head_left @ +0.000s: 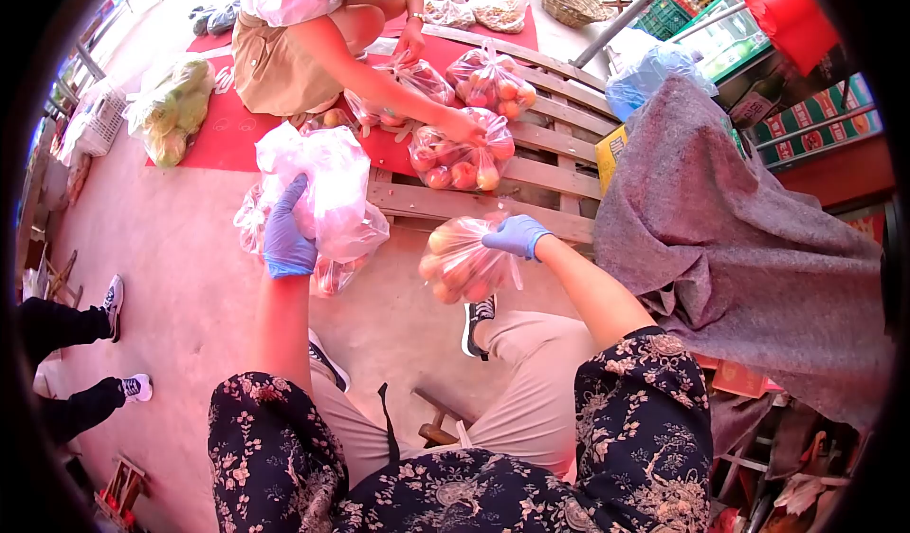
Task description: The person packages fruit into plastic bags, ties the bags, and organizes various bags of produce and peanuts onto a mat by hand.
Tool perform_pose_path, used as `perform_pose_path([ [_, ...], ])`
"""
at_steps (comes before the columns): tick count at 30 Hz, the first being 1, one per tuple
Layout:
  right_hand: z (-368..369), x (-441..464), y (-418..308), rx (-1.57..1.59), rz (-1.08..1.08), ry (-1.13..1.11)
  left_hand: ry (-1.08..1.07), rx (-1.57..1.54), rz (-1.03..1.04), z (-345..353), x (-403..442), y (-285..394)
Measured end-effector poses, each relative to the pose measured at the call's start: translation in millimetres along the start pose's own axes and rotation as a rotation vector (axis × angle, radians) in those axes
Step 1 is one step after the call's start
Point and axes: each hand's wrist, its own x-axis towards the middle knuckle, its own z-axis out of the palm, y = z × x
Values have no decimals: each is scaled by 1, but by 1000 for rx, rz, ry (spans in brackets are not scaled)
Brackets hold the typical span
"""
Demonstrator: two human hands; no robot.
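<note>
My left hand [288, 237], in a blue glove, is closed on a bunch of whitish plastic bags [327, 177]. Under and behind that bunch shows a clear bag with reddish fruit [334, 272], partly hidden; I cannot tell whether the hand holds it too. My right hand [517, 237], also gloved in blue, grips the gathered top of a clear plastic bag of red-and-yellow round fruit [464, 266]. This bag hangs above the floor, in front of the wooden slats.
A co-worker [332, 35] crouches across from me, both hands at fruit bags [463, 158] on the slatted wooden pallet [559, 139]. Bagged green produce [173, 106] lies at left. A grey cloth [701, 211] covers something at right. Another person's legs [81, 405] stand at left.
</note>
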Motion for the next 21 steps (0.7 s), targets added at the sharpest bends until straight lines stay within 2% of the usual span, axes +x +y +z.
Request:
perform_pose_path([
  [3,-11,6,50,-18,75,176,-37,66,-42,14,-3,-16],
  [5,-21,12,73,-109,50,313,-31,47,-118,5,10,-29],
  [10,-43,44,127,-201,163,367,17,82,-190,20,7,-48],
  [14,-45,77,175,-173,182,511,38,142,-174,28,7,-51],
  [17,-44,91,186,-102,275,605,37,171,-167,17,17,-55],
  [18,-45,92,183,-69,355,575,41,173,-169,18,18,-55],
  [21,-36,105,184,8,418,549,49,169,-180,19,20,-54],
])
